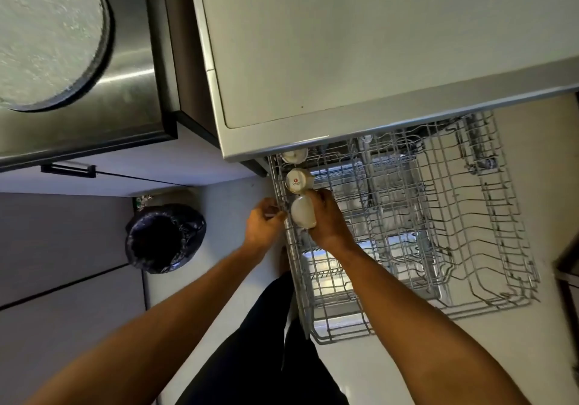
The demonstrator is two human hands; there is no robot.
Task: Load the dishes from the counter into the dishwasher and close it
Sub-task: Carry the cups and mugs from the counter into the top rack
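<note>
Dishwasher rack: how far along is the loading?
Done: the logo cup and a cup behind it sit in the rack. In hand: the right hand holds a third cup at that row; the left hand holds the rack's rim. Left: the rack is mostly bare and pulled out; closing remains.

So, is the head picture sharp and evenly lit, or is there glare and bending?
Head view: the wide lens bends the counter and rack; glare streaks the steel top; bright patches glow under the rack; the bin is nearly black.
</note>
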